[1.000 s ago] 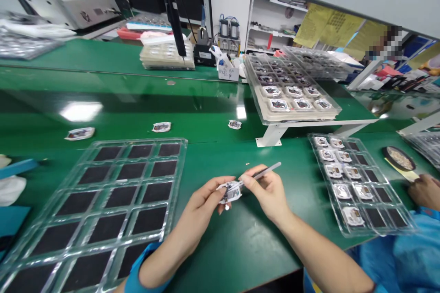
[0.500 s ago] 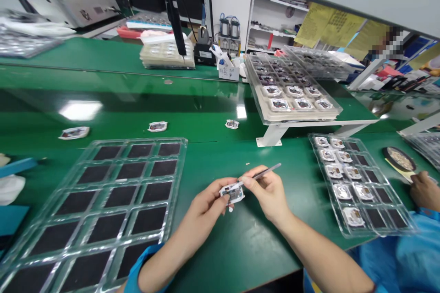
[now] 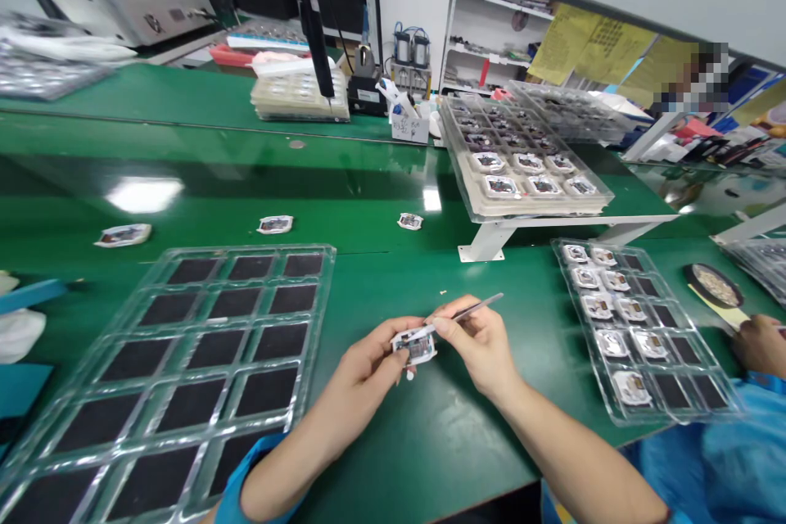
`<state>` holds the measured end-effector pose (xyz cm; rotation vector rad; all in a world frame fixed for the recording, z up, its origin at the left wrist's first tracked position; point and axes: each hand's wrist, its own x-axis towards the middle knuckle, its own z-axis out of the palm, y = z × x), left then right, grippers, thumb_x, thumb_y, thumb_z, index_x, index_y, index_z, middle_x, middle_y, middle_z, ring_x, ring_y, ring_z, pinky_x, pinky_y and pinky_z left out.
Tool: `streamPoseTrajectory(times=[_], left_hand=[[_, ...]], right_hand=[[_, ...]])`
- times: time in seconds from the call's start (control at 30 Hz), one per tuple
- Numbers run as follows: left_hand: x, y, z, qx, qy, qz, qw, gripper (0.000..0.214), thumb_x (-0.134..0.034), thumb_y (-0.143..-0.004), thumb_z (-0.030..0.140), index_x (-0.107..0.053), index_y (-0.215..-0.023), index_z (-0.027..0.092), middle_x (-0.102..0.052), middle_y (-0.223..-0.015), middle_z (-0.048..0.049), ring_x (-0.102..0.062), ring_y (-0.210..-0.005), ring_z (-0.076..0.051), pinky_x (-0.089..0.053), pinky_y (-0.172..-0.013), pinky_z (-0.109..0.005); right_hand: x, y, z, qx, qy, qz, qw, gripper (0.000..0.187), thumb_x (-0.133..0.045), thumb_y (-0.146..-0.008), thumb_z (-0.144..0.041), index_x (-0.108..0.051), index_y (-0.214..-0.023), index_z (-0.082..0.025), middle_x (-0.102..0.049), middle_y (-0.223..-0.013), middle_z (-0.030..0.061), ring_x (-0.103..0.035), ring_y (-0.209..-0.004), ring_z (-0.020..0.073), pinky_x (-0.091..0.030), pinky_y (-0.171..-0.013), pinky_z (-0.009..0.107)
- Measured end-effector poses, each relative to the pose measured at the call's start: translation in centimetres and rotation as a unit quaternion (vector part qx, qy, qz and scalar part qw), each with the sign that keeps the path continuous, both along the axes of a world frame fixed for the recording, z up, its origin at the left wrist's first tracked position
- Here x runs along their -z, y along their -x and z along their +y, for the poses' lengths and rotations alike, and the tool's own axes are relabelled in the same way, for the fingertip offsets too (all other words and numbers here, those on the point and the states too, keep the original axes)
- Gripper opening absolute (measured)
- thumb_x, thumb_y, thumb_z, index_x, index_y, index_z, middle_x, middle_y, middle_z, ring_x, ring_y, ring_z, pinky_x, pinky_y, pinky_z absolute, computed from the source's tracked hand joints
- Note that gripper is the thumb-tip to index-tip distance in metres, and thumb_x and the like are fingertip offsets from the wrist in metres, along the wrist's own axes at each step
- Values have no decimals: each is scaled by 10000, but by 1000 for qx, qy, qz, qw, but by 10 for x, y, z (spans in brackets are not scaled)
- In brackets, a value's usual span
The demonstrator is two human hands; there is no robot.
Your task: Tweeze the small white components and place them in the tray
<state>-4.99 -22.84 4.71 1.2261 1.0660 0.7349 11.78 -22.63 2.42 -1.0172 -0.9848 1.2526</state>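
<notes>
My left hand (image 3: 363,364) pinches a small white electronic part (image 3: 416,344) just above the green bench, near the front middle. My right hand (image 3: 479,342) grips metal tweezers (image 3: 476,309), their tips resting on the part. A clear tray (image 3: 184,352) of empty dark compartments lies to the left of my hands. To the right, another clear tray (image 3: 639,327) holds several of the same white parts.
Three loose parts (image 3: 275,223) lie on the green conveyor strip behind my hands. A raised white stand (image 3: 553,223) carries a stacked tray of parts. Another person's hand (image 3: 760,344) rests at the right edge beside a round black dish (image 3: 712,282). Machines and boxes line the back.
The three loose parts on the green strip have drifted left. My hands stay almost where they were, with the part turned slightly between my fingers.
</notes>
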Motion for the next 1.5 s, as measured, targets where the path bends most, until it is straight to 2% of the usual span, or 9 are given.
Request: streamPoseTrajectory(times=[0.3,0.6,0.73,0.9,1.03,1.23,1.37,1.5], left_hand=[[2,3,3,9,7,-15,1000,348,-597,-800,329,-649,-1105,168,-645,-701,5,-538,-629,-161,-432,-596,-265],[7,2,2,-4,25,-27,999,334,-609,-816,360,-680,-1071,157,-639,-674,5,-525,-598,-152,-409,-562,-265],[6,2,2,-36,64,-62,995,337,-610,-824,373,-683,-1064,149,-656,-751,-18,-528,-620,-151,-404,-558,-267],[1,3,3,-84,100,-105,986,329,-613,-828,393,-684,-1028,142,-661,-801,-34,-531,-640,-153,-412,-569,-276],[1,2,1,-71,86,-101,989,317,-596,-851,425,-683,-983,151,-649,-785,-26,-539,-629,-153,-409,-560,-280],[6,0,0,-48,58,-70,995,328,-572,-875,466,-675,-930,160,-629,-656,-2,-510,-583,-139,-393,-548,-261],[3,-1,1,-56,62,-66,994,320,-603,-854,474,-667,-890,163,-611,-616,13,-485,-559,-128,-373,-514,-241],[1,0,2,-62,73,-58,994,329,-625,-825,484,-659,-884,162,-579,-564,36,-451,-521,-112,-334,-483,-224]], right_hand=[[-1,0,-1,-2,-24,-10,1000,180,-802,-741,-347,-682,-741,-213,-724,-701,1,-661,-620,154,-548,-601,276],[-1,2,-2,0,-41,2,999,127,-798,-747,-288,-692,-745,-219,-735,-715,-4,-662,-629,145,-547,-601,263],[-1,2,-2,3,-27,-7,1000,124,-796,-746,-303,-705,-771,-222,-740,-713,-5,-677,-627,152,-556,-615,275],[0,0,-3,49,-28,-40,998,106,-800,-747,-284,-740,-813,-226,-772,-791,14,-713,-745,166,-559,-708,279],[1,1,-5,50,-45,-32,997,85,-798,-754,-264,-740,-805,-229,-784,-798,15,-727,-754,172,-572,-730,290],[1,5,-6,35,-53,-11,998,133,-811,-743,-324,-732,-781,-224,-779,-769,21,-718,-672,164,-590,-639,280],[0,5,-6,17,-88,-28,996,118,-786,-775,-323,-716,-793,-230,-772,-777,30,-718,-681,175,-595,-630,304],[-4,2,-9,12,-202,-123,971,46,-749,-815,-230,-721,-840,-256,-783,-808,46,-730,-769,219,-576,-734,393]])
